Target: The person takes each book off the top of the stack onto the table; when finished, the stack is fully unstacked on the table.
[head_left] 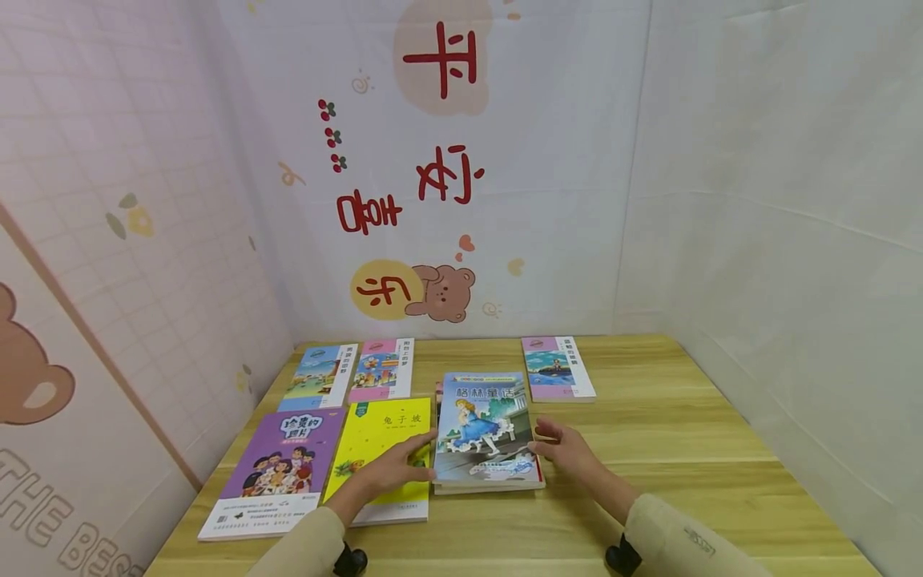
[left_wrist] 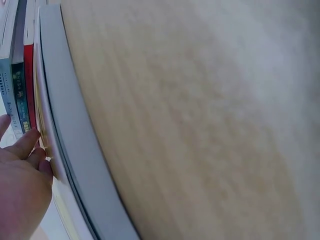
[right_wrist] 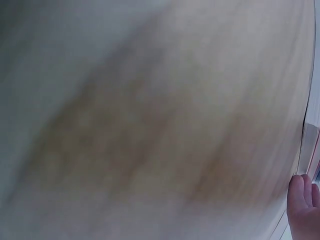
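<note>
A short stack of books lies at the middle of the table, topped by a grey-blue fairy-tale book (head_left: 479,437) with a girl in a blue dress. My left hand (head_left: 397,466) is at the stack's left side, above a yellow book (head_left: 382,437), fingers loosely extended. On the other side, my right hand (head_left: 573,455) has its fingertips right at the stack's right edge. In the left wrist view, the left hand (left_wrist: 25,195) reaches toward light-blue, dark and red spines (left_wrist: 29,85). The right wrist view shows only fingers and part of the palm (right_wrist: 304,212) beside the pages.
Left of the yellow book lies a purple book (head_left: 277,473). Along the back are a blue-covered book (head_left: 317,381), a pink-covered book (head_left: 382,373) and another pink-bordered book (head_left: 558,373). White printed cloth walls (head_left: 562,200) enclose the wooden table (head_left: 678,449) at the back and sides.
</note>
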{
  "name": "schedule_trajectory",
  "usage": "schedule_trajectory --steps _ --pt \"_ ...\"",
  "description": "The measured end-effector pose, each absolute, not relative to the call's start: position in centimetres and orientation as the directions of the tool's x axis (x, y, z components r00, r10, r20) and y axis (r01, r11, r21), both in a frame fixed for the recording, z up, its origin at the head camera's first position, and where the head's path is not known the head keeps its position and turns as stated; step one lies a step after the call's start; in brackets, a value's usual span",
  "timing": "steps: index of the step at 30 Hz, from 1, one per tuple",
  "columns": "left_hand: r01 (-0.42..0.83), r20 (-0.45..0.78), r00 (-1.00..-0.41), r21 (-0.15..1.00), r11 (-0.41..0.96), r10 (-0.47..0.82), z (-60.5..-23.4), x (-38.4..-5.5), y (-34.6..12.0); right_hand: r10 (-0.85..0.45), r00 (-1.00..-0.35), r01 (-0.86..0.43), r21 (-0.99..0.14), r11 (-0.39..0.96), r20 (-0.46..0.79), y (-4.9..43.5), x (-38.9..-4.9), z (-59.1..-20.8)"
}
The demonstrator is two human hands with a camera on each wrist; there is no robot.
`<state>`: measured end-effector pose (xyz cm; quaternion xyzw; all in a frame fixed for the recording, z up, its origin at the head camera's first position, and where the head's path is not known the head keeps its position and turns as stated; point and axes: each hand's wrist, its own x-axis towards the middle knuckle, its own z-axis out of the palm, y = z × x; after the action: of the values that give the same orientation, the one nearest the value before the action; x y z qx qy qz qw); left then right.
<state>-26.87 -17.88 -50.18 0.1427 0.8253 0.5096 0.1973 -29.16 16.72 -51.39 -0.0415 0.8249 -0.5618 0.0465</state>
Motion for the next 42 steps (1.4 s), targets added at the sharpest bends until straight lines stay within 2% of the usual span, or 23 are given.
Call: schedule_trajectory --steps 12,17,24,33,42 --pt "0.147 -0.107 -0.921 0.796 0.588 0.374 -50.5 -26.9 -15.4 -0.111 -0.994 -0.025 -0.931 0.364 -0.017 16.7 -29.0 -50.9" --pt "0.144 -0.116 -0.931 0.753 0.642 0.346 -50.5 -26.8 -14.9 -0.093 -0.995 -0.012 -0.921 0.389 -0.026 17.1 -29.1 -51.0" --pt "0.143 -0.138 -0.922 0.748 0.648 0.363 -50.4 -26.7 -15.3 -0.087 -0.996 -0.014 -0.906 0.422 -0.025 17.2 -29.3 -51.0" --pt "0.139 -0.144 -0.92 0.752 0.645 0.365 -51.2 -26.8 -15.5 -0.085 -0.99 0.067 -0.901 0.43 -0.114 17.5 -29.0 -51.1" --pt "0.124 -0.16 -0.918 0.754 0.646 0.363 -51.2 -26.7 -15.6 -0.109 -0.98 0.122 -0.94 0.318 -0.164 17.4 -28.6 -50.4"
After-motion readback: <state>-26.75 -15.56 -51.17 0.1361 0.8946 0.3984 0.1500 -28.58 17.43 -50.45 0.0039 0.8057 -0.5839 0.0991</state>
